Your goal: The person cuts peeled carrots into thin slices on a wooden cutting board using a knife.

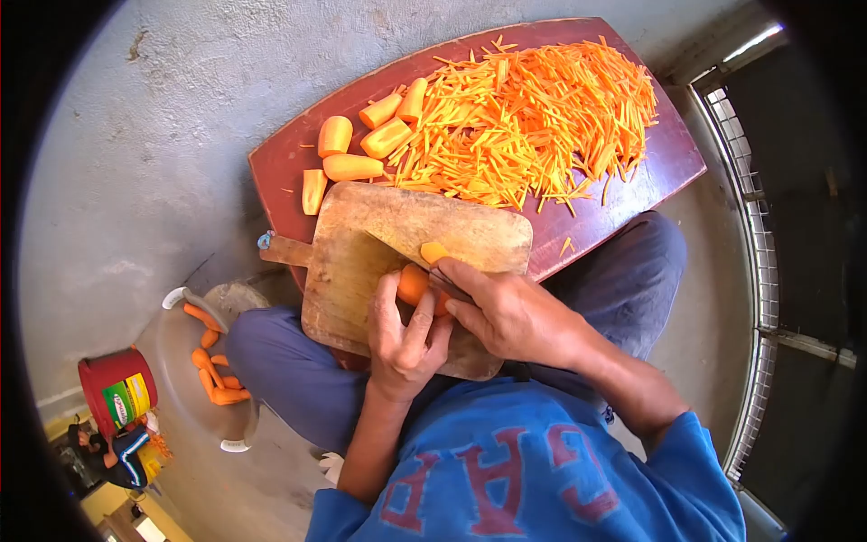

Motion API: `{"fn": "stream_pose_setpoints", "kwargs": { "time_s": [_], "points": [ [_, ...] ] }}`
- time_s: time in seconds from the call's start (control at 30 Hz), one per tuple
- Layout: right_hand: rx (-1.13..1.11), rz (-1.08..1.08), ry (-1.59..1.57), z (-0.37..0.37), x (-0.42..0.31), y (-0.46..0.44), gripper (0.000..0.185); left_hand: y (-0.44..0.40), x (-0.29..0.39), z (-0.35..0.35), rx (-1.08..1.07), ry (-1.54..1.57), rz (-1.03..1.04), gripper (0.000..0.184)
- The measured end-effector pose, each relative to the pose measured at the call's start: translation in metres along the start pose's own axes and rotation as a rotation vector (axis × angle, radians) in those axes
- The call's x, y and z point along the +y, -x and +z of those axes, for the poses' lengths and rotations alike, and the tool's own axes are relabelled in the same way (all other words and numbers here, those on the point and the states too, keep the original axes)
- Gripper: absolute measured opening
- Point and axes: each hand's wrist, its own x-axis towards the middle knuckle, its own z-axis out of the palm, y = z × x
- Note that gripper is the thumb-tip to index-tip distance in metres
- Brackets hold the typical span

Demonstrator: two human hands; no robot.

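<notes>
**Orange carrot under my knife**

My left hand (402, 348) is curling its fingers round the carrot (414, 285), pinching it against the board (361, 212). My right hand (515, 312) is closing on the knife (405, 254), thumb and forefinger pressing near the base of the blade; its handle is hiding in my grip. A slice (433, 251) is lying just past the blade, so I judge I'm slicing lengthwise or aslant; I can't tell which. The next cut is calling for a steady carrot and left fingertips tucked clear of the edge. That slice is sitting close enough to get in the way.

Beyond the board, chunks (335, 136) and a heap of strips (560, 117) are covering much of the red table (280, 163). My knees (646, 271) are crowding its near side. To my left, more carrots (221, 390) are lying beside my leg, near a red bucket (113, 388); another person (126, 454) is sitting farther off.
</notes>
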Motion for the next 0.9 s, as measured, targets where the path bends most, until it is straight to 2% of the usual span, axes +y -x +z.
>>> {"fn": "stream_pose_setpoints", "kwargs": {
  "time_s": [0.07, 0.17, 0.2, 0.3, 0.43, 0.47, 0.57, 0.9],
  "points": [
    [-0.022, 0.030, 0.006, -0.001, -0.005, -0.001, 0.047, 0.000, -0.001, 0.000, 0.012, 0.006, -0.016, 0.051],
    [0.074, -0.019, -0.007, -0.007, -0.015, 0.021, 0.048, 0.003, -0.002, 0.000, 0.018, 0.033, -0.042, 0.057],
    [0.042, 0.042, 0.011, -0.013, -0.020, 0.031, 0.050, 0.005, -0.002, 0.001, 0.034, 0.031, -0.058, 0.063],
    [0.024, 0.061, -0.019, -0.023, -0.027, 0.058, 0.052, 0.004, -0.002, 0.000, 0.015, 0.038, -0.058, 0.066],
    [-0.002, 0.125, -0.011, -0.022, -0.033, 0.085, 0.056, 0.005, -0.005, 0.002, 0.039, 0.067, -0.044, 0.065],
    [-0.022, 0.226, -0.010, -0.022, -0.039, 0.088, 0.057, 0.005, -0.005, 0.002, 0.035, 0.064, -0.040, 0.064],
    [-0.041, 0.245, -0.017, -0.020, -0.042, 0.087, 0.058, 0.001, -0.004, -0.002, 0.024, 0.014, -0.006, 0.059],
    [-0.050, 0.079, 0.040, -0.014, -0.034, 0.045, 0.056, 0.001, -0.002, 0.000, 0.043, 0.012, -0.029, 0.049]
  ]
}}
